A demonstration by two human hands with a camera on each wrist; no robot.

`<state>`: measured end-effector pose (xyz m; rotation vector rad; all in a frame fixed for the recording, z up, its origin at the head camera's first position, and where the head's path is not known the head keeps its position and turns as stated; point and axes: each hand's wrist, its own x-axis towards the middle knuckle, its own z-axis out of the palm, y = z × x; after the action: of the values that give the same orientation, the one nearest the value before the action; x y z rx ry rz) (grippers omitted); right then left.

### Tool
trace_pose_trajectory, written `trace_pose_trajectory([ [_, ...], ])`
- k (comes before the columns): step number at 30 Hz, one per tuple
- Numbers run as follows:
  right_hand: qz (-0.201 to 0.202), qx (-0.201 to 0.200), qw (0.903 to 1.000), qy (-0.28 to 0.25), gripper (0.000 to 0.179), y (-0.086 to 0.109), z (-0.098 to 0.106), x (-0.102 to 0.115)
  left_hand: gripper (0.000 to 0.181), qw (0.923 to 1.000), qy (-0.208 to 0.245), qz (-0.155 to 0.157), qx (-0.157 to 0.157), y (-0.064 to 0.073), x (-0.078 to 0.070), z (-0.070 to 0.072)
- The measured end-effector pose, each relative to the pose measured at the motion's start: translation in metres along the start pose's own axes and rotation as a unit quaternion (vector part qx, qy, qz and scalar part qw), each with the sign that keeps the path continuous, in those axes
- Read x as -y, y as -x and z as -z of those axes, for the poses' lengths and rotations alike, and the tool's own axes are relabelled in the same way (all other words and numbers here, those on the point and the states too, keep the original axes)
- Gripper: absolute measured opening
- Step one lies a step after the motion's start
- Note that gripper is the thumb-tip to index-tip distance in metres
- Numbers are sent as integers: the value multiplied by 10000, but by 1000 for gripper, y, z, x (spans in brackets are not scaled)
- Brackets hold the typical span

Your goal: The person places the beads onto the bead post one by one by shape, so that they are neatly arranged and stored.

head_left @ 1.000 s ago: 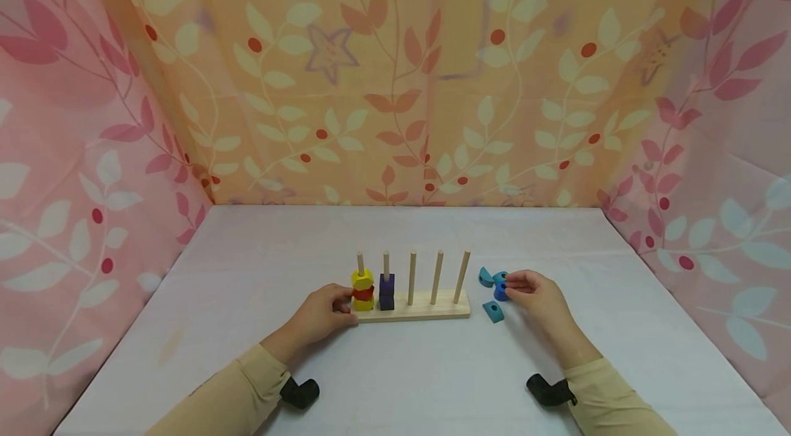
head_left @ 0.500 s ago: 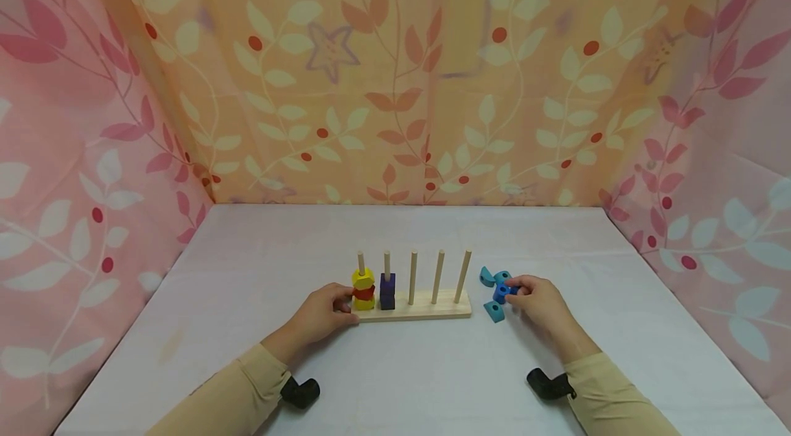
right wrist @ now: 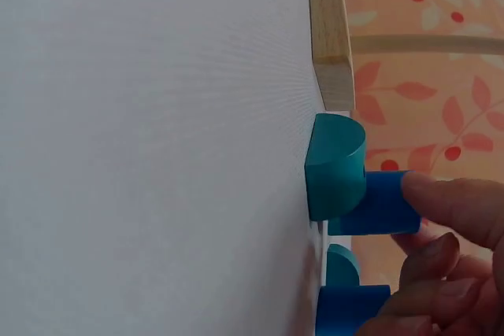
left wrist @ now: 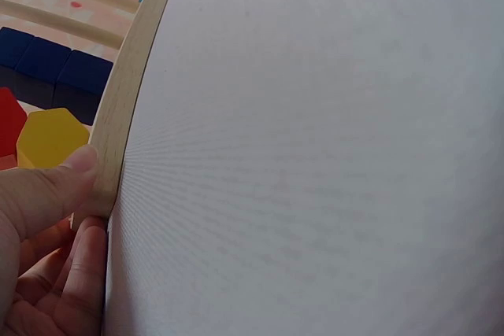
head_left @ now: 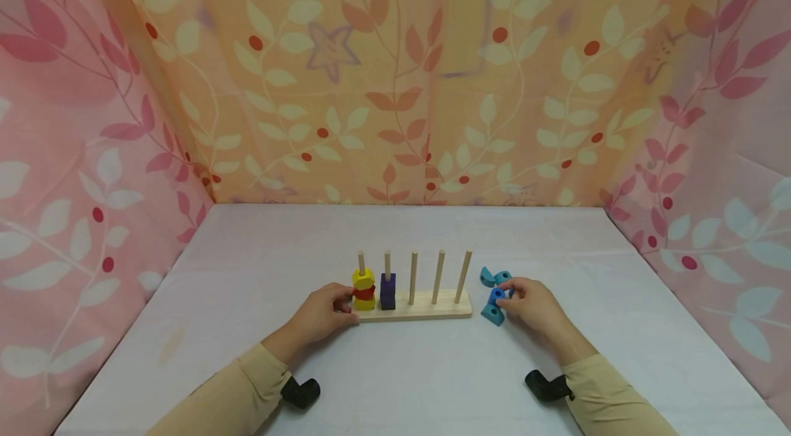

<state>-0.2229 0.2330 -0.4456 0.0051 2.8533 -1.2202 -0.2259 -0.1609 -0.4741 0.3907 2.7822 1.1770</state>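
Observation:
My left hand grips the left end of a wooden peg stand, thumb on its edge in the left wrist view. Stacked on the first peg are yellow and red blocks; dark blue blocks fill part of the second. My right hand pinches a blue block between thumb and fingers. That block is against or just behind a teal half-round block. Another blue block lies by the curled lower fingers, partly hidden.
Three bare pegs stand upright at the stand's middle and right. Two more teal blocks, one at the left and one beside it, lie behind the right hand's fingers. A white cloth covers the table; patterned curtains enclose it.
My right hand has drawn the blue block slightly toward me and to the left, up to the nearest teal block, which has turned or shifted a little. The left hand stays put.

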Motion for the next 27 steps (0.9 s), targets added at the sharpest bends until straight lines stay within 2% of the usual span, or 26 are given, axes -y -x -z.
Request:
trace_pose_trajectory([
  [4, -37, -145, 9997, -194, 28, 2, 6, 9, 49, 10000, -2, 26, -12, 0, 0, -1],
  [9, 107, -383, 9973, -613, 35, 4, 19, 30, 49, 10000, 10, 31, -48, 0, 2, -1],
  [13, 434, -557, 9917, -1070, 38, 3, 32, 54, 50, 10000, 41, 31, -48, -1, 2, -1],
  [18, 1112, -669, 9799, -1517, 35, 1, 43, 87, 50, 10000, 33, 64, -50, -1, 1, -1],
  [22, 1505, -474, 9677, -1968, 30, -1, 42, 110, 50, 10000, 6, 45, -33, -1, 0, 0],
  [27, 1831, -61, 9547, -2345, 27, 0, 28, 133, 49, 10000, 16, 59, -18, -1, -1, 0],
])
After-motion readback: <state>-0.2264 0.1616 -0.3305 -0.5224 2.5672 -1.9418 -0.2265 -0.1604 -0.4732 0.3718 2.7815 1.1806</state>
